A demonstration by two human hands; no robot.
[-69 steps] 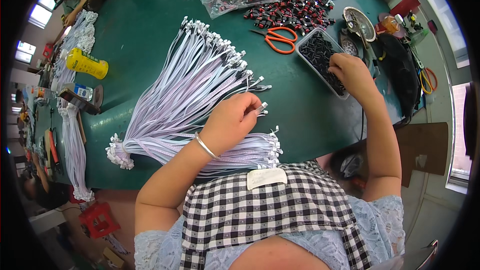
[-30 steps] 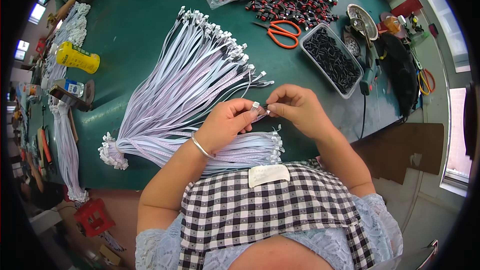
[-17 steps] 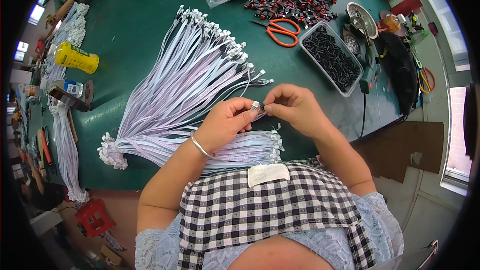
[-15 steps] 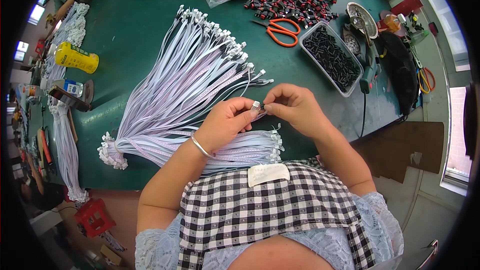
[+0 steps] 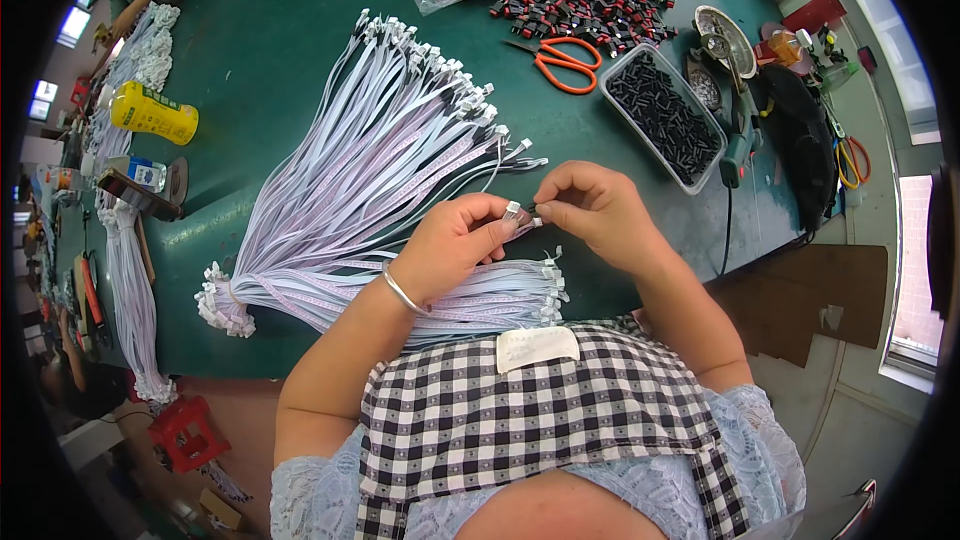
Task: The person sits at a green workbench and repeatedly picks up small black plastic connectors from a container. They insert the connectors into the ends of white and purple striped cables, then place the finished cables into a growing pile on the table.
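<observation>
Since the first frame, the right hand (image 5: 592,210) has moved from the clear tub (image 5: 690,189) of black tubes (image 5: 662,110) to the left hand (image 5: 450,245). White cables (image 5: 350,160) fan alongside. Left thumb and forefinger pinch a white connector (image 5: 512,210); right fingertips nearly meet, hold unclear.

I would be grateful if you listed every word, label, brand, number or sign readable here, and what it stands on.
No text can be read clearly enough to quote.
Yellow bottle: dark print, too small to read.
Blue-labelled bottle: print too small to read.
White patch on the checked apron: faint marks, too blurred to read.
Ribbon cables: pinkish marks, too small.
</observation>
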